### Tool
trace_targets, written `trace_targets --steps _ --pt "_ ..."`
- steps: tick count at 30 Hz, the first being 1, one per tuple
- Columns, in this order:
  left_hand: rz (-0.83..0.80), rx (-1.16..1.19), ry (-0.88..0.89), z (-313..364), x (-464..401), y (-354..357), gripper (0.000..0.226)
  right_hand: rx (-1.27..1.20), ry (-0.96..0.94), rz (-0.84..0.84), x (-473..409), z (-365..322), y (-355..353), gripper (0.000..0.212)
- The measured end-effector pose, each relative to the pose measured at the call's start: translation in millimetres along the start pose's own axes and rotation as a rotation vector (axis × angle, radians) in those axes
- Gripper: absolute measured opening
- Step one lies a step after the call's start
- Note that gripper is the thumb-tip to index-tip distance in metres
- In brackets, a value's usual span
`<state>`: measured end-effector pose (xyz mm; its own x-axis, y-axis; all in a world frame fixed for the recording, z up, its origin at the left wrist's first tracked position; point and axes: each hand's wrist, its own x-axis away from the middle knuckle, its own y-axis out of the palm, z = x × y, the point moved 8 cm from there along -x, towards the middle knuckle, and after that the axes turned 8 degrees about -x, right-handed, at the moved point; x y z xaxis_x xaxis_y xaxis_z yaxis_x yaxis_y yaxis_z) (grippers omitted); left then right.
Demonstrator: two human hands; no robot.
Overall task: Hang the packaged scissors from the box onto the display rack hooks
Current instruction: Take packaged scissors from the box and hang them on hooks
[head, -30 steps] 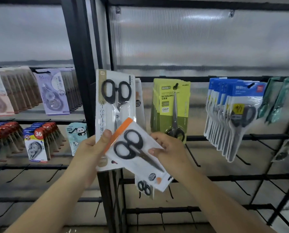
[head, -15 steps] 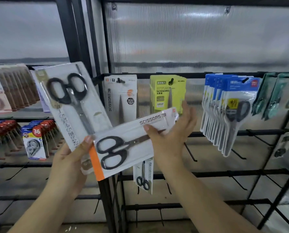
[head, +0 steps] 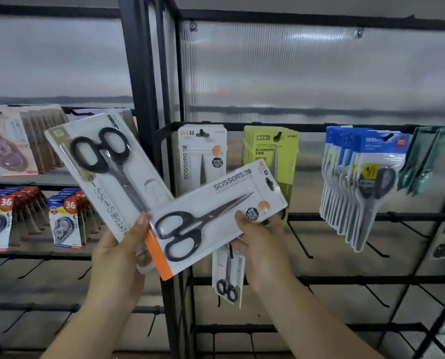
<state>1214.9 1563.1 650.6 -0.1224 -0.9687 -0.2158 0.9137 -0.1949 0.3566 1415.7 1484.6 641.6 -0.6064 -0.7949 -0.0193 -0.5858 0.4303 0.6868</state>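
Holding two packs at once, the person has neither on a hook yet. The left hand grips the bottom of the taller scissors pack, thumb pressed on its front, so the pack leans up and away to the left. The right hand pinches the orange-edged scissors pack near its blade end, thumb on top, fingers hidden behind; the handles and orange edge point toward the left thumb, and the hang hole sits just above the right fingers.

Beyond that grip, a matching white pack already hangs on a hook of the rack, with yellow packs beside it and one small pack hanging below the right wrist. Many hooks lower down look bare. I'd judge both held packs remain to be hung. The box is out of view.
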Motion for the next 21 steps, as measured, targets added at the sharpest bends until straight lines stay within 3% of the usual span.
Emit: trace_targets --steps 4,8,13,17,21 --pt "-0.052 -0.054 -0.061 -4.0 4.5 -1.1 0.019 0.044 -0.094 -0.048 -6.3 -19.5 9.4 0.046" --pt "-0.097 -0.151 -0.083 -6.3 7.9 -3.3 0.059 0.081 -0.27 -0.086 -15.2 -46.4 21.3 0.051" --pt "-0.038 -0.172 -0.08 -0.9 6.6 -15.3 0.012 0.309 -0.432 -0.112 -28.9 -64.3 43.7 0.049" --pt "-0.011 -0.203 -0.06 6.8 6.3 -25.6 0.019 0.581 -0.475 -0.17 -30.3 -61.8 64.6 0.058" --pt "-0.085 -0.211 -0.063 12.8 7.9 -27.0 0.027 0.594 -0.487 -0.153 -31.9 -62.6 68.1 0.062"
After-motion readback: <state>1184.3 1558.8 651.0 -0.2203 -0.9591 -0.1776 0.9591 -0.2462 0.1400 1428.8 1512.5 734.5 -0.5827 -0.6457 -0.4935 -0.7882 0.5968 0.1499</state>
